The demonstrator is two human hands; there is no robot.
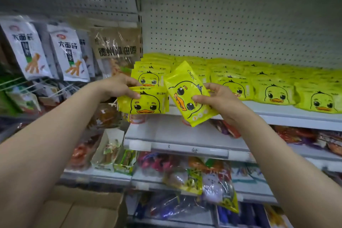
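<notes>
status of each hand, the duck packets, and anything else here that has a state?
left hand: grips left duck packet
left duck packet: held upright, face to camera, at the shelf's left end
right hand: pinches right duck packet
right duck packet: held tilted, in front of the shelf
shelved duck packets: lined up in rows, untouched
hanging white packets: hanging at left, untouched

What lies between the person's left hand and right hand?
In the head view: an upright yellow duck packet gripped by the left hand, and a tilted yellow duck packet pinched by the right hand. Their edges appear to meet.
</notes>
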